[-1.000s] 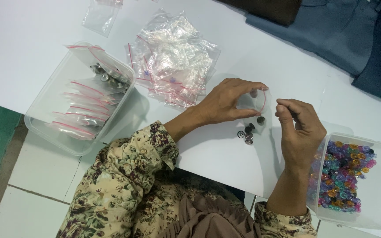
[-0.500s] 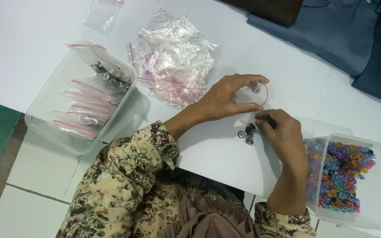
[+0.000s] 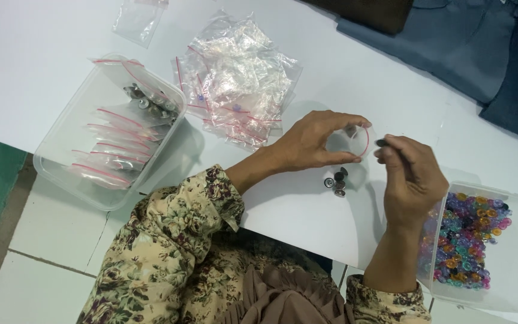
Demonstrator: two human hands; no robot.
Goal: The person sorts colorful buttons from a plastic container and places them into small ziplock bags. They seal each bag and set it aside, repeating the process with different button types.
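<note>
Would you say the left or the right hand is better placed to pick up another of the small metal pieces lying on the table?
Probably the right hand: it pinches only one small dark piece, just above the metal pieces, while the left hand holds the small clear bag open.

We cannot make out the tiny dark piece pinched in our right hand; it is too small.

White table with tubs, bags, snaps
</note>
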